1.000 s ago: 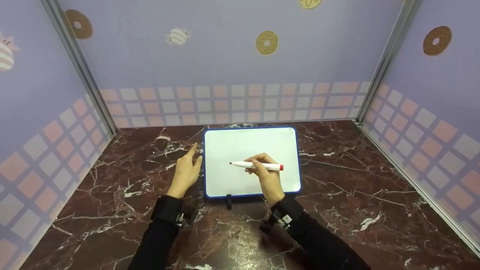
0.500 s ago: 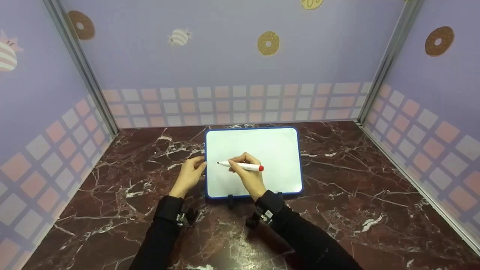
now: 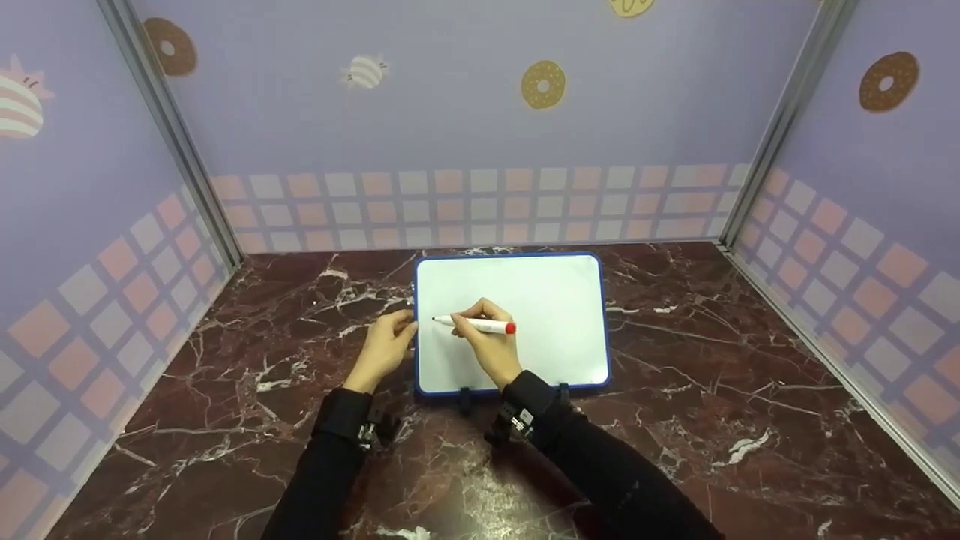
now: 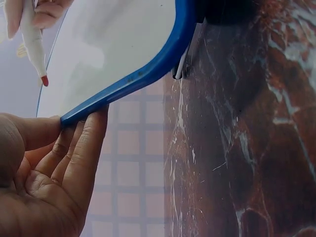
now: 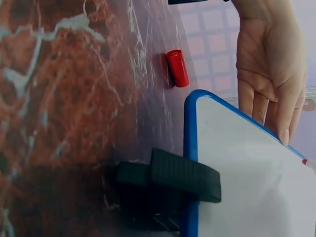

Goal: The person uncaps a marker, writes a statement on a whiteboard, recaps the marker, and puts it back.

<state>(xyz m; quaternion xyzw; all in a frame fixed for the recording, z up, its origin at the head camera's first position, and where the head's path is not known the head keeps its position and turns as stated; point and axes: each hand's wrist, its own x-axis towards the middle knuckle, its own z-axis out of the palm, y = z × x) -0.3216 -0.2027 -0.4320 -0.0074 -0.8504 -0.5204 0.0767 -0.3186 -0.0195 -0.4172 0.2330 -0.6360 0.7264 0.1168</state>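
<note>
A small whiteboard (image 3: 555,315) with a blue frame leans on a stand with black feet (image 3: 465,397). My left hand (image 3: 381,349) holds its left edge; in the left wrist view the thumb lies on the front and the fingers (image 4: 84,153) reach behind the frame. Between the thumb and fingers of my right hand (image 3: 495,352) is a white marker (image 3: 484,325) with a red end. Its uncapped tip points left, close over the writing surface near the left edge. The left wrist view shows the tip as red (image 4: 45,80). No strokes show on the board.
A red marker cap (image 5: 177,68) lies on the dark marbled table (image 3: 720,420), beside the board in the right wrist view. One black stand foot (image 5: 185,175) hooks over the frame's lower edge. Patterned walls (image 3: 450,112) enclose the table at the back and both sides.
My right hand has carried the marker left, from mid-board to near the left edge. My left hand, fingers extended beside the board a second ago, has taken hold of its left edge.
</note>
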